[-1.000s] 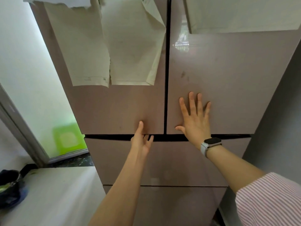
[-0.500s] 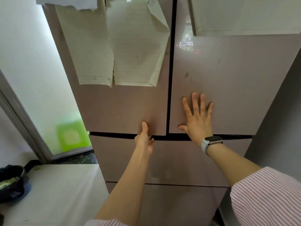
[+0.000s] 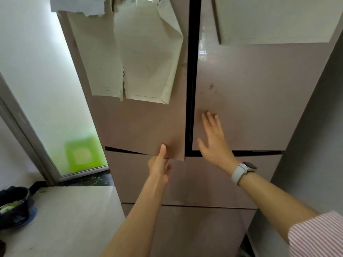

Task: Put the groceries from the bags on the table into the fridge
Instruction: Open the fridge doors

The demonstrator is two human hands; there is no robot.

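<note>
We stand before the fridge (image 3: 241, 108), its upper left door (image 3: 141, 127) swung a little out from the frame so that a dark gap shows along the seam between the two upper doors. Our left hand (image 3: 159, 164) has its grip closed on that door's bottom edge, thumb on the front face and fingers curled out of sight underneath, the hold we judge best for pulling a handleless door. Our right hand (image 3: 213, 140) lies flat and open on the right door (image 3: 259, 99), fingers spread and clamped on nothing; we read it as a brace that keeps that side shut and steadies the cabinet while the left pulls. A watch (image 3: 243, 171) sits on that wrist and a striped sleeve (image 3: 315, 236) fills the near right corner.

Papers (image 3: 130, 62) hang on the left door, one with a folded corner, and another sheet (image 3: 278, 19) on the right door. Two drawer fronts (image 3: 185, 184) below are shut.

No groceries or bags appear in this view, so we cannot say where they lie. At the near left a pale counter (image 3: 70, 219) carries only a dark pot (image 3: 14, 204) with something green inside, at its left edge. We judge the task to be in its opening step: the fridge is being opened and nothing shows as loaded, the interior being hidden.
</note>
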